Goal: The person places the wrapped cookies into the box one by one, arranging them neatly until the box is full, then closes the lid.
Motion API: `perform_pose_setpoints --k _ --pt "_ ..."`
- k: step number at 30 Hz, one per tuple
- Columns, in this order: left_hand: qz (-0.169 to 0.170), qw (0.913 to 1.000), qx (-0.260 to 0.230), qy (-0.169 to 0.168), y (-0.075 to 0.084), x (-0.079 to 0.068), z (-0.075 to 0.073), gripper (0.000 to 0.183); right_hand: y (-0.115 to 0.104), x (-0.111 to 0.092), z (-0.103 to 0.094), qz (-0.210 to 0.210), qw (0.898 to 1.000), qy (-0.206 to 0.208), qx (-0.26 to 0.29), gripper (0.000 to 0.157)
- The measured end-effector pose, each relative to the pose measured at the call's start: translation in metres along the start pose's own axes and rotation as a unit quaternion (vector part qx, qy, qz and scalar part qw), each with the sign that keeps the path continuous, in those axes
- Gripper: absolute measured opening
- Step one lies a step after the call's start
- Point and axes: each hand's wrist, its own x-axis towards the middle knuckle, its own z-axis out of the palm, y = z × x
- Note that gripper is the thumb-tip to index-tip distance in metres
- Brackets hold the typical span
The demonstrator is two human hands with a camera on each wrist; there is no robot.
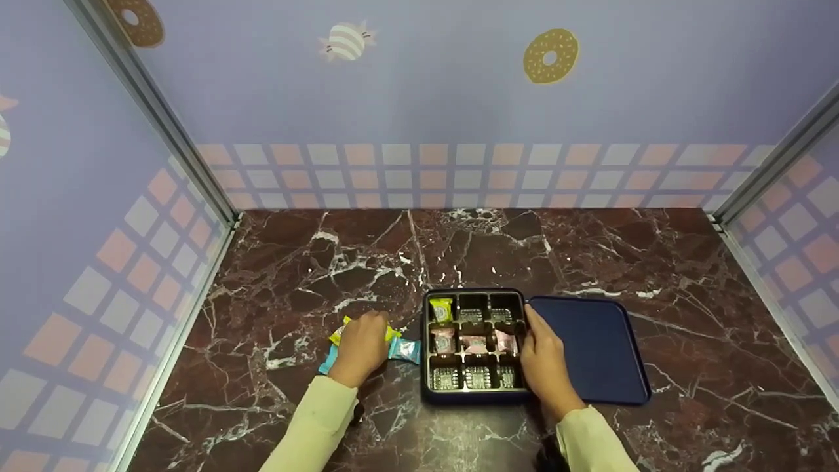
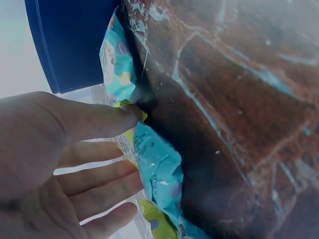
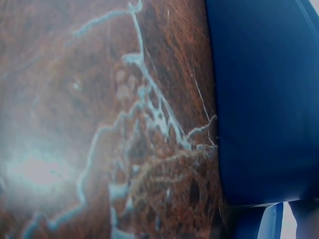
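Observation:
My left hand is over a small pile of wrapped candies left of the box. Its thumb and fingers pinch a yellow wrapped candy, partly hidden by the thumb in the left wrist view. Close by lie blue wrapped candies. A navy box holds a gold divided tray, three compartments by three. In its back left compartment sits a yellow candy; pink candies fill the middle row. Against the box's right side rests my right hand, fingers extended along the rim.
A navy lid lies flat on the marbled table, right beside the box and partly behind my right hand. Patterned panels stand at the back and both sides, with metal posts at the corners.

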Motion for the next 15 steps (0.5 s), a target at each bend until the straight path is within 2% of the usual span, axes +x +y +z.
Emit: perform_pose_setpoints --k 11,15 --pt "0.013 0.9998 0.016 -0.004 0.0009 0.0035 0.005 0.026 -0.0009 0.0003 -0.0012 0.009 1.0 -0.006 0.003 0.049" --pt "0.013 0.9998 0.011 0.005 0.0018 0.0043 0.0049 0.031 -0.0019 -0.0001 -0.0009 0.007 1.0 -0.007 0.005 0.049"
